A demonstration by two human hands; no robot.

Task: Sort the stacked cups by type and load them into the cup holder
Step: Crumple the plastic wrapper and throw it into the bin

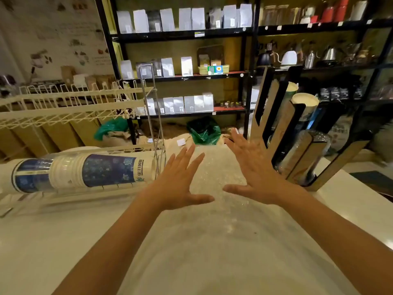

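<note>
Cups [85,174]: one long nested stack lying on its side at left-centre of frame, long axis running roughly left-right. Mixed types in it, as far as I can tell: blue printed paper cups w/ a band of plain white rims between, and what looks like clear plastic at the far left end, though that part is blurry. Stack rests in or against a white wire rack [63,103] that fills the upper left; can't tell exactly which wires bear it.

Left hand [176,184] is the nearer one, just right of the stack's right end, not touching. Fingers spread, palm down, holding nothing. Right hand [255,169] likewise splayed and empty, centre-right, close to the cup holder [295,145]. Both hover over a clear, crinkly plastic sheet or bag [212,188] on the white counter [53,241]; contact w/ it unclear.

Holder stands at right of frame, wood-and-black slots tilted back, some already w/ cups: white rims show at the top, clear cups lower down.

Judgement: next reach goes leftwards w/ left hand to the stack's near end, pulling along its axis towards frame centre. Open counter in the lower half gives room. Watch a thin chrome wire stand [153,124] rising just behind the stack's right end, plus the rack wires, which may snag.
</note>
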